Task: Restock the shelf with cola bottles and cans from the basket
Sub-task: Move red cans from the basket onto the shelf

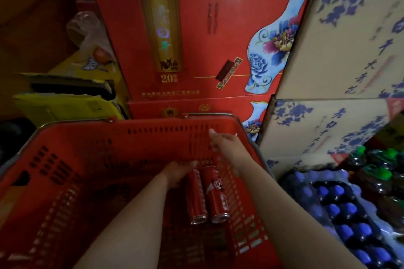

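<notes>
reaching down into the red basket, the left hand sits at the far end of a cola can that lies on its side on the basket floor. the left fingers meet that far end, but they are blurred and partly tucked behind it, so i cannot tell whether they grip the can or only touch it. a second cola can lies just right of those fingers, side by side with the first and touching it. both silver ends point back toward the person.

the right hand hangs above and beyond the cans. its fingers are fairly straight and loosely spread, holding nothing, with the tips close to the slotted far wall of the basket.

beyond the right fingertips, past the basket rim, stand stacked red cartons printed with a blue-and-white vase. to the right of the right fingers are tan cartons with blue flowers. below those sits a shrink-wrapped pack of blue-capped bottles, with green-capped bottles just behind it. far to the left of the left fingers are a yellow box and, higher up, a clear plastic bag.
</notes>
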